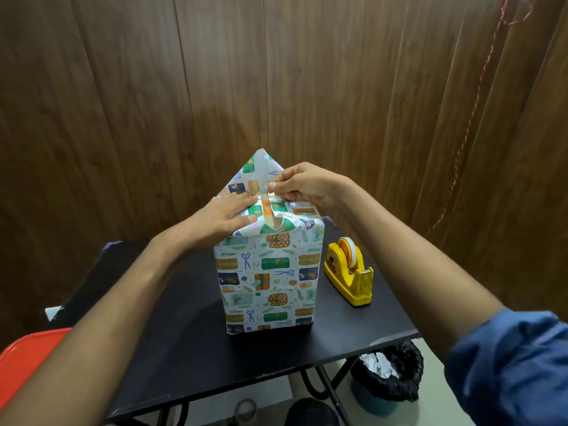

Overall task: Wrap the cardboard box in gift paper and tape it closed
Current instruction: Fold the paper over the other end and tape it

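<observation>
A tall box [267,281] wrapped in white gift paper with a colourful print stands upright on the black table [190,342]. At its top a triangular paper flap [246,182] points up at the far side. A strip of clear tape [265,192] runs from the flap's tip down over the box's top. My left hand [224,215] lies flat with straight fingers on the top's left part. My right hand [307,184] pinches the tape strip near its middle.
A yellow tape dispenser [349,270] stands on the table right of the box. A black-lined bin [387,376] sits on the floor under the table's right corner. An orange chair seat [21,361] is at the lower left. Wood panelling stands behind.
</observation>
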